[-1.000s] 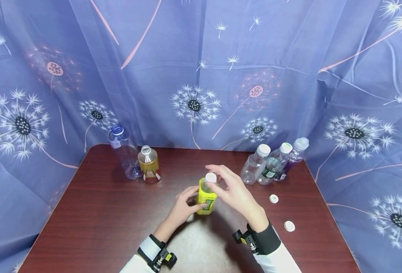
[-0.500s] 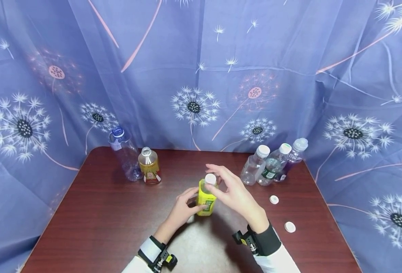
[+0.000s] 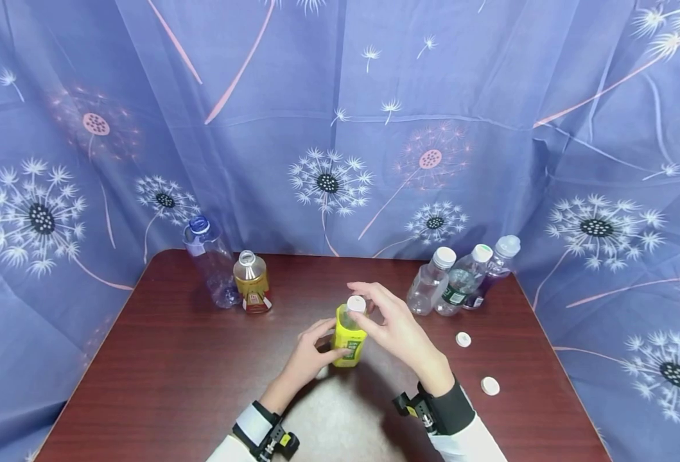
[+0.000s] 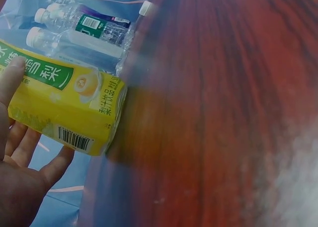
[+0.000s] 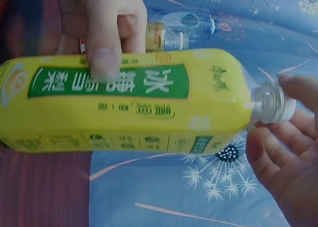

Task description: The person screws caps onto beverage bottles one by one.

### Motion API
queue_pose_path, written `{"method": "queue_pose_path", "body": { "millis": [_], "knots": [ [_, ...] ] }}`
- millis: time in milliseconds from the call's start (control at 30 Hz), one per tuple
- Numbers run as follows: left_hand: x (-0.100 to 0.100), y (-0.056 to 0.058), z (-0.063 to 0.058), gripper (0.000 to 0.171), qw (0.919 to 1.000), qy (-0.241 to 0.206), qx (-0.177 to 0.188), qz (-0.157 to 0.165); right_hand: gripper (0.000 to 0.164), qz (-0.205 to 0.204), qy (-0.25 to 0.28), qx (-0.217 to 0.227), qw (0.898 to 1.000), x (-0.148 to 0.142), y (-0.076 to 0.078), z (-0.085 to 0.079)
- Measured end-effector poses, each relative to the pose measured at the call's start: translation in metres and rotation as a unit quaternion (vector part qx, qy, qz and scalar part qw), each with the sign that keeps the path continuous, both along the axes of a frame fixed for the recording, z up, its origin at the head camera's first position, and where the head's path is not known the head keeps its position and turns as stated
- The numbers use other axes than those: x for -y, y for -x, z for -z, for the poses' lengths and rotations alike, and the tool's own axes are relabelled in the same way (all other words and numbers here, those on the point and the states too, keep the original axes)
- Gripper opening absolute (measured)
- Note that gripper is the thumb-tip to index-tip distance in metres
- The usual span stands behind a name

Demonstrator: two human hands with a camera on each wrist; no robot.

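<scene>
A yellow-labelled plastic drink bottle (image 3: 348,343) stands upright near the middle of the table. My left hand (image 3: 307,354) grips its lower body, thumb on the front label and fingers around the back. At its top my right hand (image 3: 400,330) holds the white bottle cap (image 3: 356,303) between thumb and fingers. From the right wrist camera, the clear threaded neck (image 5: 268,104) shows beside the cap (image 5: 287,107), which sits at the neck's end. How far the cap is screwed on, I cannot tell.
Three capped bottles (image 3: 458,282) stand together at the back right. Two loose white caps (image 3: 490,385) lie on the right side of the table (image 3: 172,385). At the back left are an uncapped gold-labelled bottle (image 3: 252,285) and a tall clear bottle (image 3: 215,266) with a blue neck.
The head view has shifted slightly, so everything sits a little lower in it. Both hands keep their places on the bottle and its cap, with little visible movement.
</scene>
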State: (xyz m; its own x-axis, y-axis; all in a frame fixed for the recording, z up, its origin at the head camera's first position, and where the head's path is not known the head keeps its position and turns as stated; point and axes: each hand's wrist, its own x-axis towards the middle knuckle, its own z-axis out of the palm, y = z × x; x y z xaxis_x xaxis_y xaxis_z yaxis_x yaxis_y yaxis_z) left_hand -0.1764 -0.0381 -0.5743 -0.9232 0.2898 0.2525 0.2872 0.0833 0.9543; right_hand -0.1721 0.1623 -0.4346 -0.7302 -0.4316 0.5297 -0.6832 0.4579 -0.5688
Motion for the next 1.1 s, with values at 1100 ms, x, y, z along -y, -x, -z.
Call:
{"method": "queue_pose_path", "body": {
  "millis": [1100],
  "knots": [
    [-0.0011,0.0006,0.0060,0.057,0.9997,-0.011,-0.020,-0.005,0.050,0.004,0.005,-0.007,1.000,0.0008,-0.0005,0.0029]
  ]
}}
